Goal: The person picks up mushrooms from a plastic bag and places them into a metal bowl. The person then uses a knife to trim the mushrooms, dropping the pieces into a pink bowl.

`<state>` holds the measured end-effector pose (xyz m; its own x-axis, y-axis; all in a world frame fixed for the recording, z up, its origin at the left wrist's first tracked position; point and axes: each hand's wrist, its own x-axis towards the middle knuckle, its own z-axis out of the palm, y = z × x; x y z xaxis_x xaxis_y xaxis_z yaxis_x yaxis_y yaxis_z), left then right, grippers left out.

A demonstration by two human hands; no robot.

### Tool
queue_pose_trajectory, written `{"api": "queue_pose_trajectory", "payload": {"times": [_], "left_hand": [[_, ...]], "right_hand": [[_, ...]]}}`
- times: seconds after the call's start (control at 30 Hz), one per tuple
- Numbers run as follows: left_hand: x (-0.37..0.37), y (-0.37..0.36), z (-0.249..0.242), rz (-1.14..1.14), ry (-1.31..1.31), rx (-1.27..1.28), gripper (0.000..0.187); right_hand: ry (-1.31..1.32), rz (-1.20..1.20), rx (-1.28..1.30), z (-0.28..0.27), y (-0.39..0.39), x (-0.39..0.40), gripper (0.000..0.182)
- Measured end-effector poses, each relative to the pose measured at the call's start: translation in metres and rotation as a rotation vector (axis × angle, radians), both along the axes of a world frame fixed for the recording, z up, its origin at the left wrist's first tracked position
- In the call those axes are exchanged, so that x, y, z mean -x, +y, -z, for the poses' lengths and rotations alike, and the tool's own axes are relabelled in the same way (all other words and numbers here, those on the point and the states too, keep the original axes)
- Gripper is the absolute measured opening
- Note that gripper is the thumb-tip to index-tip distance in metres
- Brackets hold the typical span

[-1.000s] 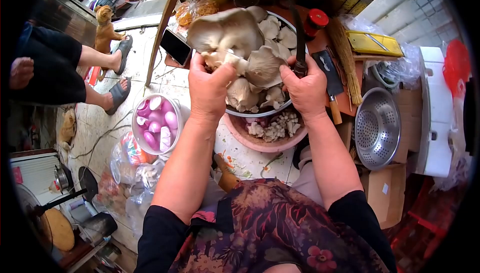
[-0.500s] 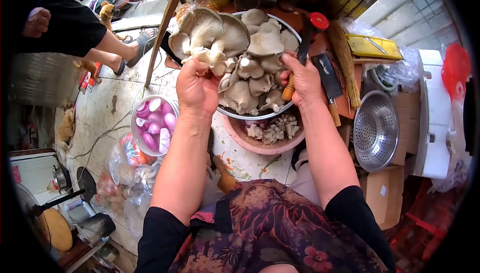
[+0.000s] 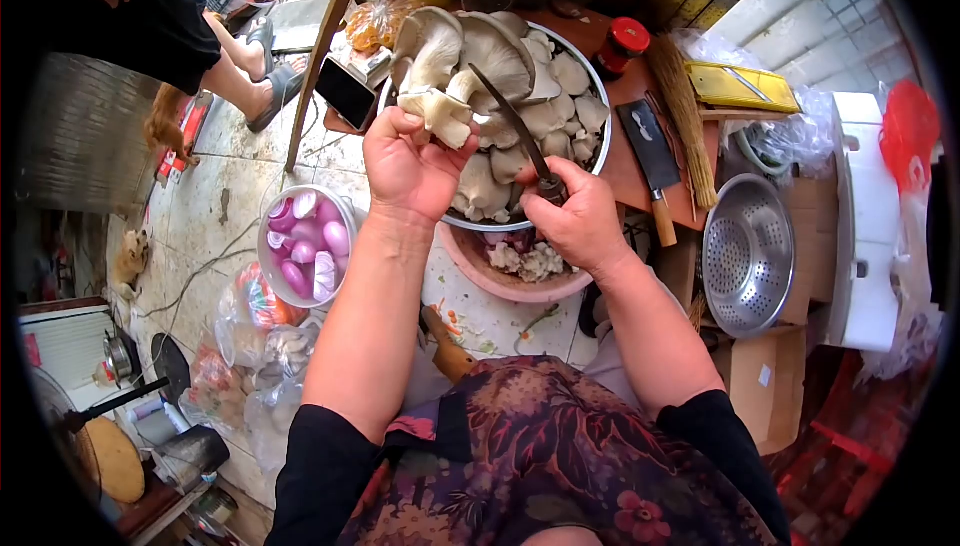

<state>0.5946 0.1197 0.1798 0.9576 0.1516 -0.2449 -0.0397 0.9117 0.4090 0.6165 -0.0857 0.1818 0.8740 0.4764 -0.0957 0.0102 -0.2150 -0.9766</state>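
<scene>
My left hand (image 3: 415, 168) is closed round the stem end of a clump of oyster mushrooms (image 3: 430, 54), its broad pale caps fanned out above my fingers. In my right hand (image 3: 578, 211) is a knife (image 3: 518, 126) with a dark, curved blade, gripped by its handle. The blade points up and left, its tip overlapping the clump in this view. Below both hands a metal basin (image 3: 601, 151) is heaped with more grey oyster mushrooms (image 3: 565, 106). Under its near edge a pinkish bowl (image 3: 510, 288) holds pale mushroom trimmings (image 3: 535, 262).
At left a white tub (image 3: 350, 208) holds peeled purple onions (image 3: 318, 236). A cleaver (image 3: 648, 151), a red-lidded jar (image 3: 625, 44) and a straw brush (image 3: 680, 111) sit right of the basin. Beyond is a steel colander (image 3: 748, 256). Another person's legs (image 3: 245, 76) stand upper left.
My right hand has moved left and turned the knife inward, bringing its blade from the basin's right edge to the clump. The clump has shifted slightly, uncovering a phone. The other person's legs have shifted.
</scene>
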Motion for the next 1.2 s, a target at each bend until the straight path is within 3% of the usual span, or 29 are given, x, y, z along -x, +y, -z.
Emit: {"api": "queue_pose_trajectory", "payload": {"times": [0.33,0.47,0.67,0.77,0.93,1.2], "left_hand": [[-0.006,-0.005,0.005,0.001,-0.066,-0.053,0.041],[-0.006,-0.004,0.004,0.015,-0.052,-0.074,0.043],[-0.001,-0.022,0.000,0.046,0.009,-0.235,0.025],[-0.001,-0.025,0.003,0.033,0.030,-0.268,0.025],[-0.003,-0.024,0.009,-0.140,0.075,-0.159,0.023],[-0.008,-0.019,0.008,-0.082,0.050,-0.118,0.028]], "right_hand": [[0.459,-0.065,-0.176,-0.014,-0.003,0.005,0.018],[0.511,-0.082,-0.155,-0.019,-0.001,0.003,0.016],[0.524,-0.050,-0.159,-0.019,0.003,0.000,0.015],[0.539,-0.055,-0.154,-0.018,0.004,-0.002,0.015],[0.602,-0.050,-0.160,-0.011,0.005,0.007,0.013],[0.644,-0.045,-0.170,-0.013,0.005,0.007,0.013]]}}
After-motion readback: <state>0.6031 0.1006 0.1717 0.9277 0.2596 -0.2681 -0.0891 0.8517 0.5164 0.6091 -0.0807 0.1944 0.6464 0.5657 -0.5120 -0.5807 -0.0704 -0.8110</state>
